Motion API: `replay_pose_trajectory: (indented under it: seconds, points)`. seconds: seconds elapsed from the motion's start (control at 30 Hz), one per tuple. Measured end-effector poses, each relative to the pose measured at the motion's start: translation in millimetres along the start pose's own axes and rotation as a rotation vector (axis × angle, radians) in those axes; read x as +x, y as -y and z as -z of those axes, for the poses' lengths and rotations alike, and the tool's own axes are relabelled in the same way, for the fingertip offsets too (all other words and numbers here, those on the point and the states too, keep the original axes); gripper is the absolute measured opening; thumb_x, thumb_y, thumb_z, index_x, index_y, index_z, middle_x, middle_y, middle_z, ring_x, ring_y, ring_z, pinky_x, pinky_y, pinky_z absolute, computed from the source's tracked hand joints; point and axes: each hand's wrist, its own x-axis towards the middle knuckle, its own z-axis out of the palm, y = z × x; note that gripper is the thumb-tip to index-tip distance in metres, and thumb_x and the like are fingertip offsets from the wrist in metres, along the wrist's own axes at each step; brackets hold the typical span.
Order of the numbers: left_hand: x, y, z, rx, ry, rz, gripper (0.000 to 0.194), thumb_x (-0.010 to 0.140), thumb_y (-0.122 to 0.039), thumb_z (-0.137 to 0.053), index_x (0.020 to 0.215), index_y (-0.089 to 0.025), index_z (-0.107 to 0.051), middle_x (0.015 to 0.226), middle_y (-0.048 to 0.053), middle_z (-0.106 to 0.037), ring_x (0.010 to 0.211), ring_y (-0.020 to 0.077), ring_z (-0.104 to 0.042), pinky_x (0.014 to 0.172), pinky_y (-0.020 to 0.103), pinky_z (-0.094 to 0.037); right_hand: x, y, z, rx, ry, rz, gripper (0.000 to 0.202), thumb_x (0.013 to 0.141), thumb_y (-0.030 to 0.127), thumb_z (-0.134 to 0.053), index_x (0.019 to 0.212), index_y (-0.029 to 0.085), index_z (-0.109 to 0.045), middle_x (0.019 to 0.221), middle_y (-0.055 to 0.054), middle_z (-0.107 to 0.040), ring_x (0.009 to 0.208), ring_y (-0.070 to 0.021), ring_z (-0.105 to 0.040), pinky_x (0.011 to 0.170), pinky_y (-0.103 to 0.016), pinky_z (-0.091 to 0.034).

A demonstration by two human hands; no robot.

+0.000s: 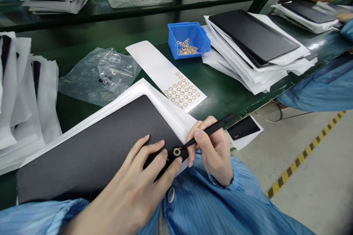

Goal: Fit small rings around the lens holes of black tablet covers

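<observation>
Over the near edge of the green table [226, 97], a big flat black panel [91, 141] lies at a slant on white sheets [164, 110]. The left hand [140, 187] is flat on the panel near its right end, with its fingers a little apart, and it does not grip anything. The right hand [213, 150] is closed around a thin black tool [213, 128], held like a pencil. The tip of the tool touches a small gold ring [177, 155], which sits on the panel by the corner, just beside the left fingertips. Past the panel is a white strip [154, 62] with rows of little rings [181, 91] on its near end. To the left of the strip is a crinkly clear bag [107, 73]. A blue bin [205, 46] with loose rings [189, 49] inside is behind the strip, and to the right of the bin is a messy pile of white sheets [234, 57] with dark panels [253, 36] on top. More wrapped things [30, 95] stand at the far left. A blue sleeve [320, 84] of another person shows at the right.
</observation>
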Motion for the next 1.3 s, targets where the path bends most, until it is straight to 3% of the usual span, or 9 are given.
replay_pose_trajectory:
  seconds: [0.37, 0.7, 0.87, 1.0, 1.17, 1.3]
  points:
    - [-1, 1, -4.7, -0.018, -0.022, 0.004, 0.038, 0.098, -0.013, -0.034, 0.123, -0.022, -0.060, 0.103, 0.001, -0.063, 0.114, 0.0206, -0.050, 0.116, 0.037, -0.018, -1, 2, 1, -0.057, -0.008, -0.038, 0.024, 0.092, 0.037, -0.059, 0.080, 0.021, -0.045, 0.058, 0.008, -0.051, 0.033, -0.0065, -0.050, 0.031, -0.017, -0.048]
    - [-1, 0, -5.3, 0.028, -0.100, -0.009, 0.037, 0.099, -0.015, -0.032, 0.120, -0.019, -0.062, 0.098, 0.003, -0.063, 0.110, 0.0225, -0.054, 0.110, 0.042, -0.030, 0, 7, 0, -0.171, 0.001, 0.031, 0.022, 0.094, 0.032, -0.056, 0.078, 0.020, -0.046, 0.058, 0.007, -0.051, 0.034, -0.0068, -0.052, 0.033, -0.016, -0.046]
    - [8, 1, 10.1, 0.129, 0.053, -0.108, 0.033, 0.100, -0.017, -0.035, 0.117, -0.015, -0.063, 0.100, 0.005, -0.067, 0.104, 0.0228, -0.058, 0.104, 0.044, -0.042, -4, 11, 1, -0.315, 0.030, 0.172, 0.013, 0.095, 0.020, -0.051, 0.083, 0.020, -0.047, 0.067, 0.005, -0.051, 0.041, -0.0065, -0.054, 0.040, -0.019, -0.047]
    - [10, 2, 16.6, 0.170, 0.070, -0.130, 0.032, 0.099, -0.017, -0.038, 0.119, -0.009, -0.062, 0.103, 0.008, -0.068, 0.102, 0.0237, -0.060, 0.100, 0.044, -0.047, -9, 12, 3, -0.493, 0.072, 0.299, 0.012, 0.092, 0.012, -0.053, 0.087, 0.022, -0.048, 0.070, 0.003, -0.054, 0.053, -0.0103, -0.058, 0.049, -0.024, -0.049]
    - [7, 5, 14.4, 0.181, 0.169, -0.135, 0.036, 0.098, -0.016, -0.038, 0.129, -0.013, -0.056, 0.109, 0.008, -0.066, 0.107, 0.0259, -0.058, 0.101, 0.048, -0.046, -13, 8, 6, -0.466, 0.010, 0.328, 0.010, 0.094, 0.014, -0.050, 0.096, 0.023, -0.049, 0.074, 0.000, -0.056, 0.060, -0.0140, -0.061, 0.049, -0.026, -0.047]
    - [8, 4, 12.2, 0.187, 0.165, -0.099, 0.037, 0.098, -0.017, -0.038, 0.130, -0.013, -0.055, 0.108, 0.010, -0.065, 0.104, 0.0259, -0.059, 0.098, 0.049, -0.047, -14, 6, 8, -0.423, 0.010, 0.331, 0.009, 0.095, 0.016, -0.050, 0.099, 0.024, -0.050, 0.075, 0.000, -0.058, 0.061, -0.0148, -0.061, 0.049, -0.028, -0.047]
